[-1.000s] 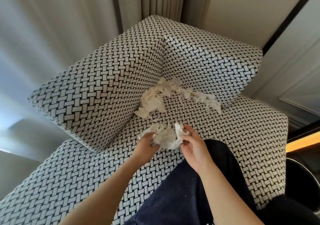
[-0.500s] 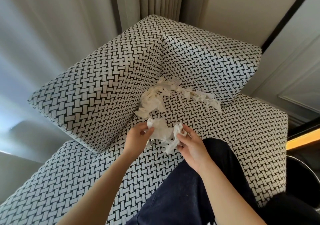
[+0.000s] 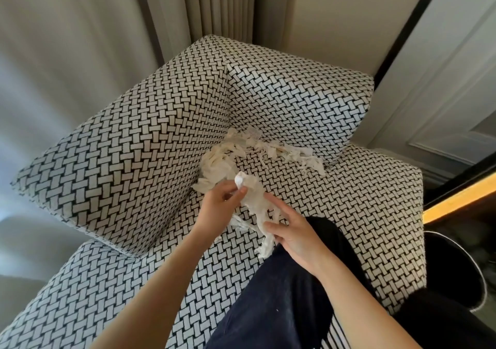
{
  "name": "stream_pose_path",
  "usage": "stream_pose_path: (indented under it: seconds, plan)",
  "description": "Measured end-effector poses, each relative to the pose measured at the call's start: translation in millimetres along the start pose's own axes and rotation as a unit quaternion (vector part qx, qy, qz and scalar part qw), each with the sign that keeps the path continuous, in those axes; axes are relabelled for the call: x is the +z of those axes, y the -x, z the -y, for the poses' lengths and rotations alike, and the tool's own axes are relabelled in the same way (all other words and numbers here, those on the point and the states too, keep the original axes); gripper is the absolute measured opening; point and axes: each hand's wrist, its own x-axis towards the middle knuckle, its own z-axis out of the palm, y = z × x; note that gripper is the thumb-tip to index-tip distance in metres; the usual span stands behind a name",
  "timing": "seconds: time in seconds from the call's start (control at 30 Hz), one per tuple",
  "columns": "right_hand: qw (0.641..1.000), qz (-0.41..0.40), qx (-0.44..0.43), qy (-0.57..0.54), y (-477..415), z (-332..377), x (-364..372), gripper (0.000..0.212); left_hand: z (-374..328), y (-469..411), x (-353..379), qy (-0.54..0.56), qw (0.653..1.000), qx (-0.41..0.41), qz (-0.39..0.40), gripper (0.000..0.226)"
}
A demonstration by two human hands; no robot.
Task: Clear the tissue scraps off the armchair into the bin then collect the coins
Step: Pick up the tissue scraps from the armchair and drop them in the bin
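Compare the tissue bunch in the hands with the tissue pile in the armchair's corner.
The held bunch is pinched between the left hand and right hand. The corner pile lies loose on the armchair, with no hand holding it. The held bunch hangs as one long crumpled strand, while the corner pile spreads wide along the armchair's inner corner. The corner pile looks larger than the held bunch. Both are pale, torn, crumpled tissue.

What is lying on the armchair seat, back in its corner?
A heap of torn tissue scraps lies along the back corner of the seat. The left hand and right hand hold more. No coins show; anything beneath the scraps is covered.
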Motion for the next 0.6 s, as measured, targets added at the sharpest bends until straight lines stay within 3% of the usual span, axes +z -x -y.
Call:
stream_pose_path:
  seconds: [0.2, 0.33, 0.6]
  plan:
    - [1.0, -0.017, -0.011, -0.003, 18.3, 21.1, -32.6, 0.053, -15.4, -16.0, 13.6, -0.011, 0.999, 0.01, 0.04, 0.013]
    - [0.998, -0.049, -0.032, -0.016, 33.3, 39.6, -65.0, 0.053, -29.0, -29.4, 31.6, -0.06, 0.996, 0.021, 0.065, 0.038]
    - [0.973, -0.158, -0.062, -0.158, 76.0, 51.6, -144.8, 0.059, -69.6, -53.4, 99.9, -0.16, 0.965, 0.103, 0.181, 0.038]
